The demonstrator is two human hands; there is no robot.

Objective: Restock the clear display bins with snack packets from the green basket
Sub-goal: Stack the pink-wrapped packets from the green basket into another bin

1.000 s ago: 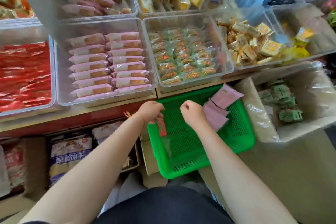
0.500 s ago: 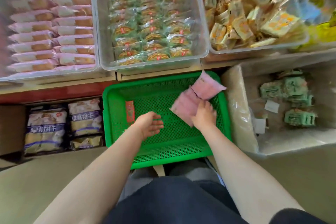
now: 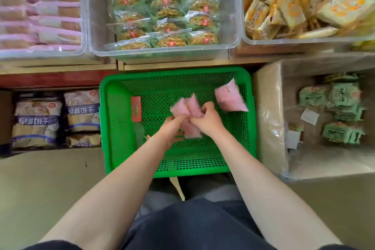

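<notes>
Green basket [image 3: 251, 119] at frame centre, below the shelf edge; mesh floor mostly bare. Pink snack packets [image 3: 187, 107] bunched mid-basket, gripped from both sides: left hand [image 3: 171, 128] with fingers curled onto the lower left of the bunch, right hand [image 3: 209, 121] with fingers curled over the right edge, knuckles up. Exact count in the bunch not readable, perhaps three. One more pink packet [image 3: 230, 97] loose, right of the hands, leaning toward the basket's right wall, apart from both hands. Small red packet [image 3: 136, 108] flat on the mesh, left of centre. Matching pink-packet bin [image 3: 83, 26] at upper left of frame, rows already close-packed but blurred; green-wrapped pastry bin [image 3: 236, 16] upper centre, yellow-packet bin [image 3: 246, 40] upper right. Handling, judged: packets likely light, thin film, soft and crinkly, surface slick, so a fanned bunch probably slides apart if pinched at one corner; contents look like cake or biscuit, likely crushable under a hard squeeze. Best hold probably across the flat faces near the middle, thumb one side and fingers the other, stack squared first; sealed end fins usable only for single pieces. Loose packet likely easiest by its raised upper edge
</notes>
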